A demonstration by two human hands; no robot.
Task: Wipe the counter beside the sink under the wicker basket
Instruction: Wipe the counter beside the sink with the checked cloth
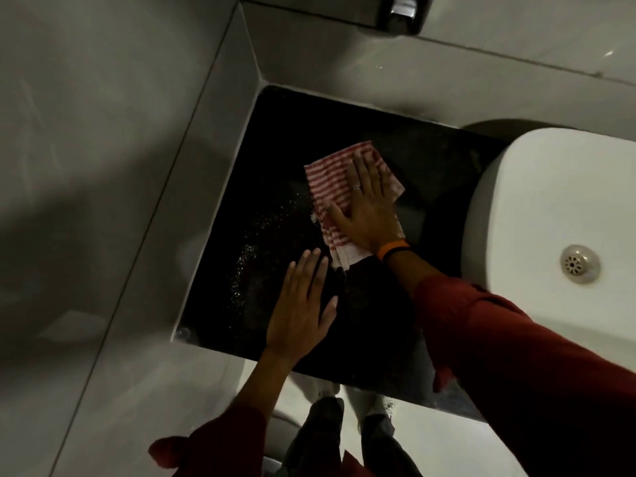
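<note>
From the head camera, a red-and-white striped cloth (339, 187) lies on the black worktop (275, 187) just beside the white sink (550, 208). Its long axis runs from the near edge up and away toward the back wall, tilted slightly right. The right hand (370, 210) presses flat on it, fingers spread and pointing away, hiding much of the cloth's right half. The left hand (301, 306) rests flat and spread on the bare worktop, nearer the camera, touching nothing else. Pale specks dot the dark surface left of the cloth. The sink is cut off at the right edge; the dim light blurs the worktop's far corner.
</note>
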